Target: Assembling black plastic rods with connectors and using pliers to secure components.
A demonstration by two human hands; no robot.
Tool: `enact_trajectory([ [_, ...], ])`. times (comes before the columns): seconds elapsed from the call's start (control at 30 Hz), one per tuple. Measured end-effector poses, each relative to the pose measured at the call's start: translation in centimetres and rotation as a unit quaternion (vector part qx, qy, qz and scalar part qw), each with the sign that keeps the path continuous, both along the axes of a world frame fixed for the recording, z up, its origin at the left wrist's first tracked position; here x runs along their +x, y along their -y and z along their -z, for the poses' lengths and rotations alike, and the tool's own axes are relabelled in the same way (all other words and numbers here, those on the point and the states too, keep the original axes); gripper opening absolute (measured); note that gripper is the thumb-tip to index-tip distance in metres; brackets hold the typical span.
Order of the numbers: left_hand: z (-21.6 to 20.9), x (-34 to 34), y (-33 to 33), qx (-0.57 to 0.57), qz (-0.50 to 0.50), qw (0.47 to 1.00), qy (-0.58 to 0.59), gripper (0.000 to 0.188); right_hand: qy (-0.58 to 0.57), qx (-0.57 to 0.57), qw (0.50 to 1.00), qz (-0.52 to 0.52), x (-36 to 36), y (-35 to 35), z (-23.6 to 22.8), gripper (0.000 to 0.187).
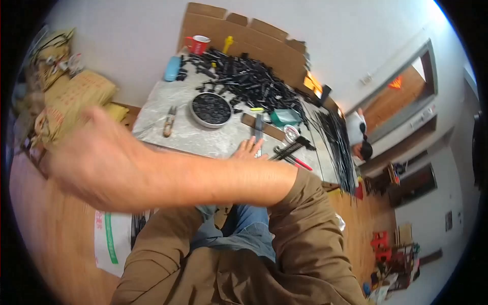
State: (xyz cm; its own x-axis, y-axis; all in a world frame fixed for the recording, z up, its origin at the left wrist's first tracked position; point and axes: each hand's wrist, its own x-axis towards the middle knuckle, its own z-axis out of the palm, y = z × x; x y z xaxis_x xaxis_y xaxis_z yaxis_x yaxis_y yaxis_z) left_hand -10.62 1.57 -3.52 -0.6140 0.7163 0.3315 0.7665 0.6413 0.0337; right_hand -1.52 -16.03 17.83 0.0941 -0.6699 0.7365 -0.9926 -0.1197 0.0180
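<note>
The right hand is hanging far left, its grip too blurred for me to tell. Rightward, the nearer left hand is resting fingers-spread on the table, grip half-hidden, unclear to me; at its fingertips a dark bar is lying across a brown strip, pointing lengthwise toward the black heap.

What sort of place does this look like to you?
Probably a small workshop, perhaps a room in a home, used for handwork: a table carries a heap of black parts, a round bowl holds more small black pieces, and full sacks sit near the wall.
</note>
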Motion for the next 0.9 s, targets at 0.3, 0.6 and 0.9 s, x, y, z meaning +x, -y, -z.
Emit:
enact_trajectory([
  [0.3,-0.5,1.0,-1.1,0.107,0.026,0.994,0.025,0.076,0.033,-0.14,0.887,0.439,-1.6,-29.0,1.5,0.018],
  [0.6,-1.5,0.7,-1.1,0.075,0.007,0.996,0.038,0.08,0.262,-0.078,0.533,0.801,-13.3,-60.5,14.8,0.027],
  [0.9,-2.7,1.2,-2.0,0.058,0.009,0.996,0.06,0.084,0.268,0.115,0.457,0.84,-21.5,-63.4,18.3,0.029],
])
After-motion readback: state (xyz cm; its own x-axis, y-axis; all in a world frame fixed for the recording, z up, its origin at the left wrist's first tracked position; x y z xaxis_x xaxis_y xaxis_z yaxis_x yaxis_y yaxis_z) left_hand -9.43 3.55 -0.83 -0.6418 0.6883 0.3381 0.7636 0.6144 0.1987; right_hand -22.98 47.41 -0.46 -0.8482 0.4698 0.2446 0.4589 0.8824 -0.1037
